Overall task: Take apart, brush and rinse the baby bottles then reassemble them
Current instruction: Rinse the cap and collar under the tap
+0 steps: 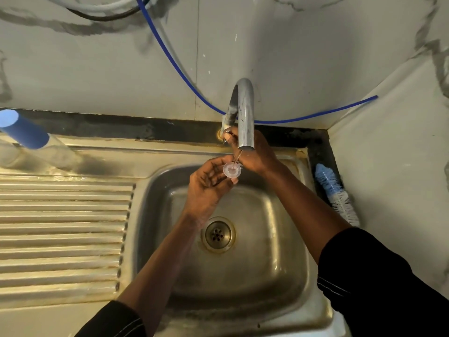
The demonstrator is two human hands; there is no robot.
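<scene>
My left hand (206,188) holds a small clear silicone teat (232,169) in its fingertips, just below the spout of the steel tap (245,117) and over the sink bowl (286,239). My right hand (250,152) reaches behind the spout, its fingers curled round the tap handle at the tap's base. A thin trickle of water runs from the spout to the teat. A clear baby bottle with a blue cap (26,132) lies tilted on the back left of the drainboard. A blue and white bottle brush (336,193) lies on the sink's right ledge.
The ribbed drainboard (63,227) fills the left side. The drain (218,234) sits in the bowl's middle. A blue tube (175,62) hangs across the marbled wall behind the tap. The wall corner closes in on the right.
</scene>
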